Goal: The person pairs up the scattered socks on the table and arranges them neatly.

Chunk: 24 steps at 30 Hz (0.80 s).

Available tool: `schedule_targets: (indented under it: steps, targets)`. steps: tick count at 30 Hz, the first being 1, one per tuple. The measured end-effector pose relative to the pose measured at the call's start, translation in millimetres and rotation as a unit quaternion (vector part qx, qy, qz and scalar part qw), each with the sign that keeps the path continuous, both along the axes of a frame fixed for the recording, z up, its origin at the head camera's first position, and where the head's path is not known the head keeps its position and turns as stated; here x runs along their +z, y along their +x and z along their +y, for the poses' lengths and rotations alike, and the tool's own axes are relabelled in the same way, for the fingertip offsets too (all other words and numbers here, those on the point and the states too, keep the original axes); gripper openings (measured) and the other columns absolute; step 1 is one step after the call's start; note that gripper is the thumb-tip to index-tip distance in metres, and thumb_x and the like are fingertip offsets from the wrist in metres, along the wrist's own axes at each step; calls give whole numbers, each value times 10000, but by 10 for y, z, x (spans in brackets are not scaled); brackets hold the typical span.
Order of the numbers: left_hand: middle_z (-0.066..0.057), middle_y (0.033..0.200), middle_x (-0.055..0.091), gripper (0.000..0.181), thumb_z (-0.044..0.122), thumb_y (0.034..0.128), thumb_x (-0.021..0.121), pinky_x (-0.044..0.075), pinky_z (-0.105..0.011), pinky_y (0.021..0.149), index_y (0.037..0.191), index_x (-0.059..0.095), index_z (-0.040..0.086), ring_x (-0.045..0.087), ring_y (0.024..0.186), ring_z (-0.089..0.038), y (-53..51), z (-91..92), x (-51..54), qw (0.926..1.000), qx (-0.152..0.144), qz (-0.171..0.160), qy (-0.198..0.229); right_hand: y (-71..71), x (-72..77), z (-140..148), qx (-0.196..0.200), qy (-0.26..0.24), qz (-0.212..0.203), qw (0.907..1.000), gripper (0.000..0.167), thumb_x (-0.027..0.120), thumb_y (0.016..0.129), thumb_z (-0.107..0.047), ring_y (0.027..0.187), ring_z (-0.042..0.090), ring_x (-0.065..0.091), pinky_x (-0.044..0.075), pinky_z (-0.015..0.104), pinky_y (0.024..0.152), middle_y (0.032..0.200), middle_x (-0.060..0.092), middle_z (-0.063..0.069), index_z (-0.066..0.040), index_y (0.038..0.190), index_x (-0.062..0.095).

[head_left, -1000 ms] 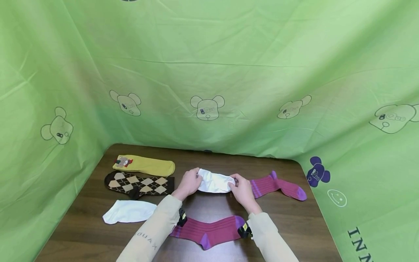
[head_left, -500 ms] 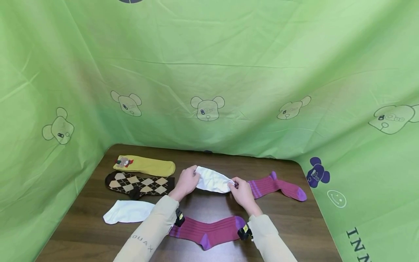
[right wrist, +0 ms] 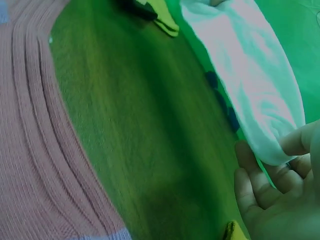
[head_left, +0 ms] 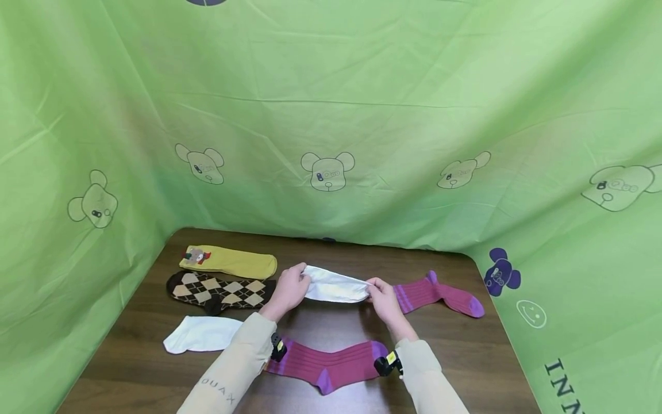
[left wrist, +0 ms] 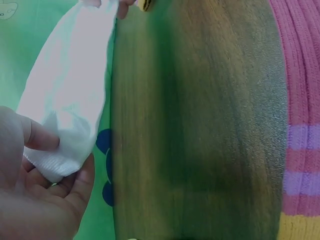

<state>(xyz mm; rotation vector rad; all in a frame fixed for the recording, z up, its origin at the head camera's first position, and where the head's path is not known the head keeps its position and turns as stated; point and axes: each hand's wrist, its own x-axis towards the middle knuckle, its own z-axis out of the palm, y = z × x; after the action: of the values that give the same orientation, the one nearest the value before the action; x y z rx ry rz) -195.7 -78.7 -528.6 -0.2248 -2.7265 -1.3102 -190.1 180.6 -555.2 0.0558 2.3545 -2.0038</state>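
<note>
A white sock (head_left: 333, 286) is stretched between both hands above the middle of the table. My left hand (head_left: 291, 289) pinches its left end, the ribbed cuff, between thumb and fingers, as the left wrist view shows with the sock (left wrist: 70, 75) running away from the hand (left wrist: 47, 185). At the other end my right hand (head_left: 384, 300) pinches the rounded tip; in the right wrist view the thumb lies on top of the sock (right wrist: 250, 70). Below the hands lies a magenta sock (head_left: 331, 368) with purple heel and toe, flat on the table.
On the left of the brown table (head_left: 129, 368) lie a yellow sock (head_left: 240, 261), a brown argyle sock (head_left: 227, 292) and another white sock (head_left: 201, 333). A second magenta sock (head_left: 445, 293) lies bent at the right. Green cloth (head_left: 331, 115) hangs around the back and sides.
My left hand has moved slightly left, drawing the white sock longer and straighter. My right hand has stayed nearly in place at its end. The socks on the table have not moved.
</note>
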Motion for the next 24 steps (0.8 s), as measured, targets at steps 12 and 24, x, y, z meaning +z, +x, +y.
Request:
schedule_targets:
  steps: [12, 24]
  targets:
    - [44, 611, 237, 232, 15, 877, 533, 278, -295, 530, 720, 395, 115, 280, 559, -135, 46, -152, -37, 9999, 113, 18, 114, 80, 133, -72, 143, -767, -340, 9964, 136, 511, 898, 95, 736, 121, 561, 508, 315, 739, 794, 623, 20, 30, 861, 624]
    - [23, 642, 266, 208, 35, 897, 522, 311, -295, 559, 736, 412, 108, 329, 588, -150, 87, -337, -9, 9993, 137, -198, 303, 154, 176, -110, 423, -853, -386, 9947, 187, 592, 808, 143, 704, 102, 570, 497, 264, 699, 781, 644, 14, -15, 891, 648]
